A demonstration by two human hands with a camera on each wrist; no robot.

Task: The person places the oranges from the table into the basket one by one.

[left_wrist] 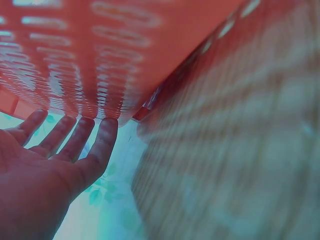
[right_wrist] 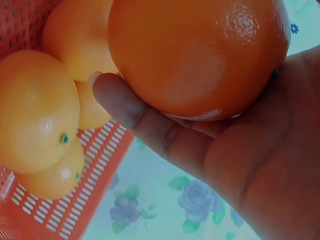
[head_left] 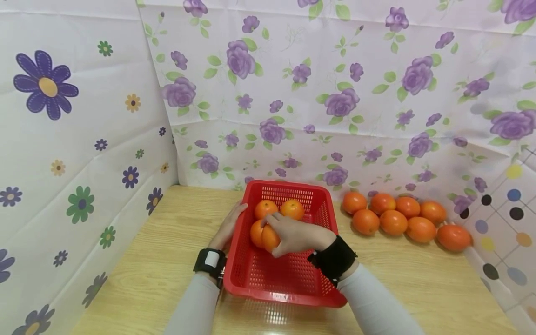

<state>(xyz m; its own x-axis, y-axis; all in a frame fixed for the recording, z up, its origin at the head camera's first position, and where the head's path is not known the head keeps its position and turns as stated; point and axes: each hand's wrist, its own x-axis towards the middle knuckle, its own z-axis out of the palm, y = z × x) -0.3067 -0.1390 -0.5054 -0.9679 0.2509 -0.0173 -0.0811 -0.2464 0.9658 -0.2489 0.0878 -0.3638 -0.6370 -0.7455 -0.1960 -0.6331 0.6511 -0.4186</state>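
Observation:
A red plastic basket [head_left: 284,274] with slotted walls stands on the table. Inside it my right hand [head_left: 295,235] grips an orange [head_left: 271,238], thumb and fingers curled round the fruit; the right wrist view shows this orange [right_wrist: 200,55] close up against the palm. Three more oranges lie in the basket: one right beside the held one [head_left: 257,232], and two at the back, a left orange [head_left: 265,209] and a right orange [head_left: 292,210]. Along the basket's left outer side lies my left hand [head_left: 229,226]. Its fingers [left_wrist: 102,145] are extended, with their tips against the slotted wall.
Several oranges [head_left: 393,222] sit in two rows on the wooden table [head_left: 159,265], to the right of the basket. A flower-printed sheet [head_left: 293,93] hangs behind the table, with other patterned sheets at the left and right sides.

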